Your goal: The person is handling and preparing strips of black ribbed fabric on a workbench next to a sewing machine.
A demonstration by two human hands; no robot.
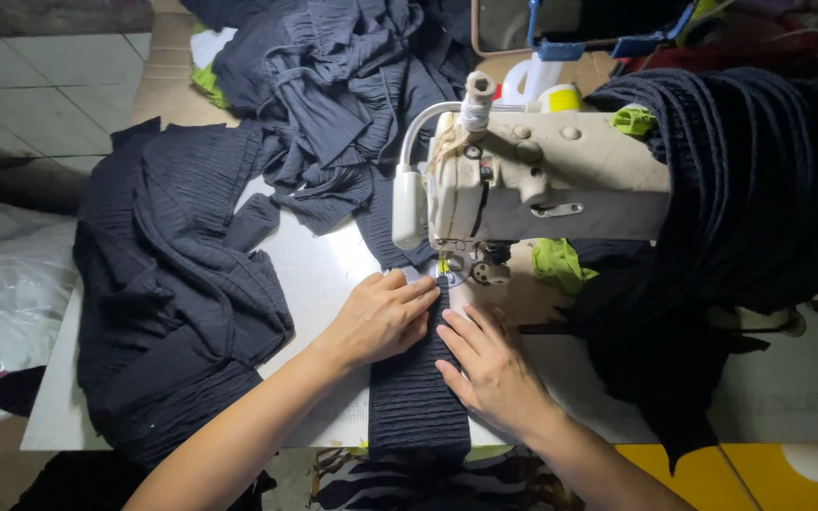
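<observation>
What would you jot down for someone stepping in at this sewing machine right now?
Left hand: flat, palm down, on the dark strip, left edge, fingers by the needle.
Right hand: flat on the strip's right edge.
The strip runs from the table's near edge under the presser foot of the sewing machine.
Done: strip lined up at the foot.
Left: most of the strip lies before the foot. Dark fabric pile waits left.

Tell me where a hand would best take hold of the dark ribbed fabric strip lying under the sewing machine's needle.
Probably the dark ribbed strip at its near end by the table's front edge, approached from the person's side: it hangs free there, while the left hand and right hand press it flat farther up.
</observation>
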